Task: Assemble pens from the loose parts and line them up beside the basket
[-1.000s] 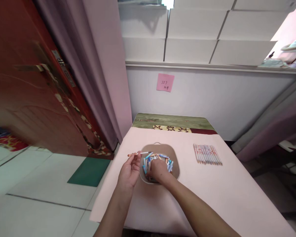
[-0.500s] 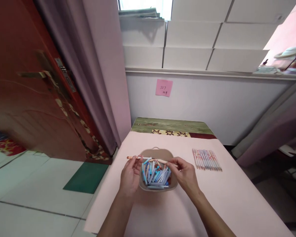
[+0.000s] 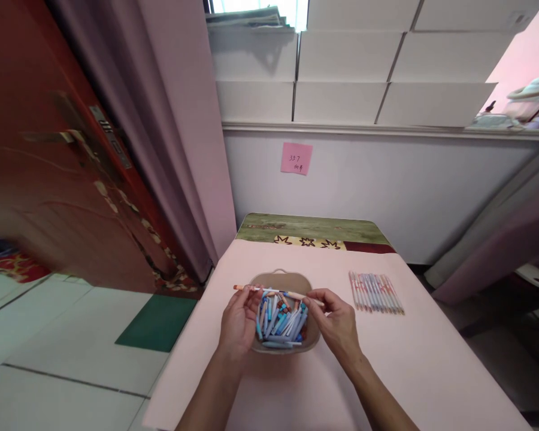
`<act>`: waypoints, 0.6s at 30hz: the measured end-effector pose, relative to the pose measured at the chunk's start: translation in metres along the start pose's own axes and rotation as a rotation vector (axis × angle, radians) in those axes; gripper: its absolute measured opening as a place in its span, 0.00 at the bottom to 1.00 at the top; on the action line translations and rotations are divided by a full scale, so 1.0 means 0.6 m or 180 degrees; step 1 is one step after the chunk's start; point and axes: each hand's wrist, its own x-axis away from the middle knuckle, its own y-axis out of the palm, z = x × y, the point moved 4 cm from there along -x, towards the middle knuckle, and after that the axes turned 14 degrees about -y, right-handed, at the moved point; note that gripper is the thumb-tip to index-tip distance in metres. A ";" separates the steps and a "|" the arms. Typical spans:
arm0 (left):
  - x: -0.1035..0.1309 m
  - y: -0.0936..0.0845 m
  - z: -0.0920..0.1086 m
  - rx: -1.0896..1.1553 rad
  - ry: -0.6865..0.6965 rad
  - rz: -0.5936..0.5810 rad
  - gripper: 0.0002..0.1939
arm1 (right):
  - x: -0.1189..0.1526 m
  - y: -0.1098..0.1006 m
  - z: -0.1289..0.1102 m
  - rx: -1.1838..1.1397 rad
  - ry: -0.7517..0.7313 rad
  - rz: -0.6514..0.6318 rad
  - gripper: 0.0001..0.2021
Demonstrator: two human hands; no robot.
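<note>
we hold two thin pen parts up over a tan bin (image 3: pixel 278 280). our left hand (image 3: pixel 239 320) pinches a white pen stick (image 3: pixel 270 290) between its thumb and fingers, and its orange end pokes out to the left. our right hand (image 3: pixel 336 322) pinches a tan pen tube (image 3: pixel 295 295) the same way. our hands are apart from each other, but the two pen parts point end to end, almost in one line. we cannot tell if their ends touch.

the bin sits on a bench (image 3: pixel 309 223) with a pale pink cloth (image 3: pixel 386 371) over most of it. inside the bin we see a messy heap of pen parts (image 3: pixel 281 322), mostly blue and white, with some brown and orange bits. to the right, well apart from the bin, a neat row of pens (image 3: pixel 377 293) lies on the cloth. on the wall (image 3: pixel 363 173) we see a pink note (image 3: pixel 296 158) with 357 on it.
</note>
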 end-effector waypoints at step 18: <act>0.008 0.010 -0.040 -0.0339 -0.0138 -0.0174 0.04 | 0.011 0.013 -0.003 -0.0128 0.0001 0.0000 0.12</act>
